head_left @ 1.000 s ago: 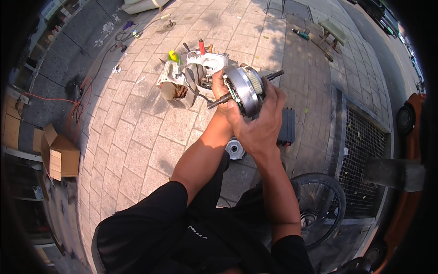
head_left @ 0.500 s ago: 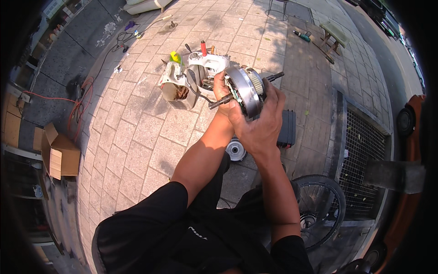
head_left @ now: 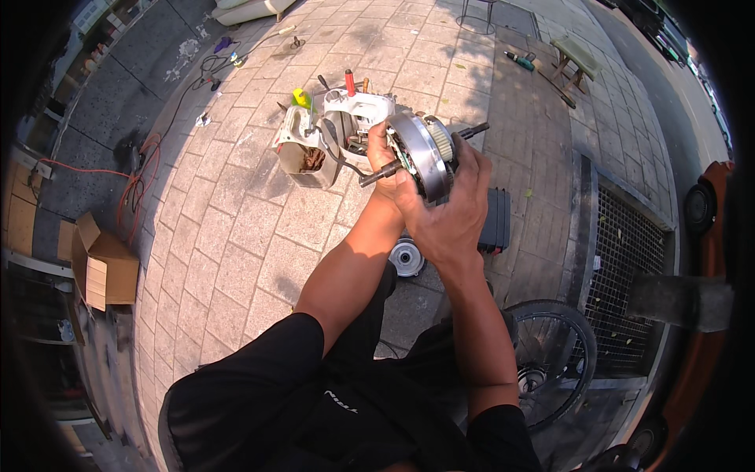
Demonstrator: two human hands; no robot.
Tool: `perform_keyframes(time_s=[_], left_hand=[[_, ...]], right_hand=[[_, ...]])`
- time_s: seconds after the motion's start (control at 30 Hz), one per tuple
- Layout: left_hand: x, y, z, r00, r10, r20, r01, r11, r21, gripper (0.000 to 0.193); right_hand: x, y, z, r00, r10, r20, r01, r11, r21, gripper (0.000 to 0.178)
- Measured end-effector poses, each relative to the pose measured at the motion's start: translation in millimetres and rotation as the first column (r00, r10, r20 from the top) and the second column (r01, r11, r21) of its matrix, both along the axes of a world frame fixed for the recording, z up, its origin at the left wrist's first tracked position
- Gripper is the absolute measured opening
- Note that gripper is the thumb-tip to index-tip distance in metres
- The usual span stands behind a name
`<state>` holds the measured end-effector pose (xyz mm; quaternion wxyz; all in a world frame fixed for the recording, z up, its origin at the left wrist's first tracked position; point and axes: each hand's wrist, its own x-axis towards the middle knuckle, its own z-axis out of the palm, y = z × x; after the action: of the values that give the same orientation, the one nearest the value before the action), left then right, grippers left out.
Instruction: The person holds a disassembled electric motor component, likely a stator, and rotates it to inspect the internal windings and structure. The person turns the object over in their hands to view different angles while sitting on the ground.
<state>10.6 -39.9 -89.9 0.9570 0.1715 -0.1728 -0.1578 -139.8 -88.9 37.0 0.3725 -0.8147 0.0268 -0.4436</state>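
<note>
Both my hands hold up a hub motor core (head_left: 421, 161), a thick silver ring with a pale toothed gear on its right face. Its dark axle sticks out at both sides, and a black cable leads off the left end. My left hand (head_left: 380, 153) supports it from the left and below, its fingers partly hidden behind the ring. Around the near and right side curl the fingers of my right hand (head_left: 450, 224), with the thumb near the axle. On the ground below my wrists lies a round silver hub cover (head_left: 406, 258), partly covered by my arm.
Beyond the motor stand cut-open white plastic jugs (head_left: 314, 169) holding tools and scraps. A black case (head_left: 495, 220) sits right of my hand, and a spoked wheel (head_left: 586, 346) lies nearer. Further out are a cardboard box (head_left: 110, 267), orange cable (head_left: 135, 193), drill (head_left: 521, 60) and stool (head_left: 576, 57).
</note>
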Motion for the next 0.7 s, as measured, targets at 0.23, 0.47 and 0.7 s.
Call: perform_keyframes(time_s=[0.23,0.47,0.7], left_hand=[[-6,1,21,0.992,-0.089,-0.093,0.085,0.995,-0.050,0.046],[-19,5,53,0.956,-0.170,-0.241,0.149,0.984,-0.102,0.047],[-15,7,51,0.945,-0.192,-0.264,0.165,0.979,-0.119,0.049]], right_hand=[[0,-2,1,1.000,-0.009,0.014,0.009,1.000,-0.003,0.081],[-2,-4,2,1.000,-0.005,0.009,0.005,1.000,-0.005,0.077],[-2,-5,2,1.000,-0.012,0.022,0.013,0.999,-0.030,0.076]])
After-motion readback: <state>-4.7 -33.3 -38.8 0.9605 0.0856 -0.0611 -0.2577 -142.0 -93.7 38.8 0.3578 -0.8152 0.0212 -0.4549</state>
